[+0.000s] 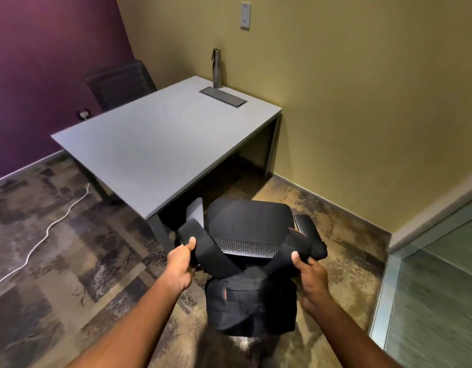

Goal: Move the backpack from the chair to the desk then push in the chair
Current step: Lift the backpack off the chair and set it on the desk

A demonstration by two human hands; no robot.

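Backpack (pixel 252 301) hangs in front of the chair (pixel 252 221), left hand (pixel 180 264) and right hand (pixel 312 274) each closed on a strap; lift level, clear the desk (pixel 155 139) edge; set down short of the bottle (pixel 217 69).

A single wide-angle camera is sitting on the person's head, looking forward and steeply down into a room corner. Both hands, the left hand (pixel 180 264) and the right hand (pixel 313 278), are reaching up from the bottom edge, close to the lens, gripping the straps of a backpack (pixel 249 301). Just beyond them the chair (pixel 249 221) is filling the near centre. The table (pixel 160 139) is stretching away toward the far left, seen from above. The lens is bending the walls outward at the edges, and carpeted floor (pixel 56 261) is spreading across the near left.
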